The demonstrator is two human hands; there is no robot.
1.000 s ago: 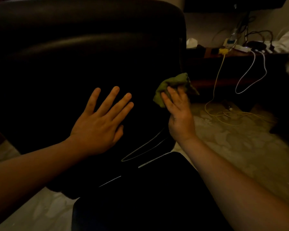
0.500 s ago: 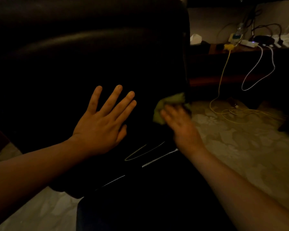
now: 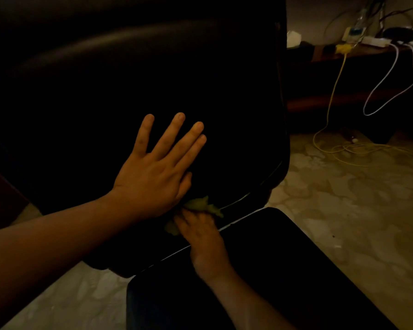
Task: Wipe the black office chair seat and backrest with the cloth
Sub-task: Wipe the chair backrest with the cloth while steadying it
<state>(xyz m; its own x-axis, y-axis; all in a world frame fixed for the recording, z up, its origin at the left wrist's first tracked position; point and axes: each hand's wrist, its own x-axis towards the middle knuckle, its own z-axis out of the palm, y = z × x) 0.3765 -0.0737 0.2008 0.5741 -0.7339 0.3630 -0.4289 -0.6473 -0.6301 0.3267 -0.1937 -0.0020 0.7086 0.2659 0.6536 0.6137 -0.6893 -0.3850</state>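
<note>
The black backrest (image 3: 134, 75) of the office chair fills the upper left of the dim head view. Its black seat (image 3: 260, 270) lies below, at the lower middle. My left hand (image 3: 157, 172) rests flat on the lower backrest with the fingers spread. My right hand (image 3: 200, 236) presses a green cloth (image 3: 200, 206) against the bottom edge of the backrest, just under my left palm. Most of the cloth is hidden beneath my right fingers.
A low wooden shelf (image 3: 343, 55) at the upper right carries chargers and plugs. A yellow cable (image 3: 339, 146) and a white cable (image 3: 391, 91) hang from it, and the yellow one coils on the patterned floor (image 3: 332, 210) to the right of the chair.
My right hand has swept the cloth down and to the left, from the backrest's right edge to its bottom edge. My left hand has stayed flat on the backrest.
</note>
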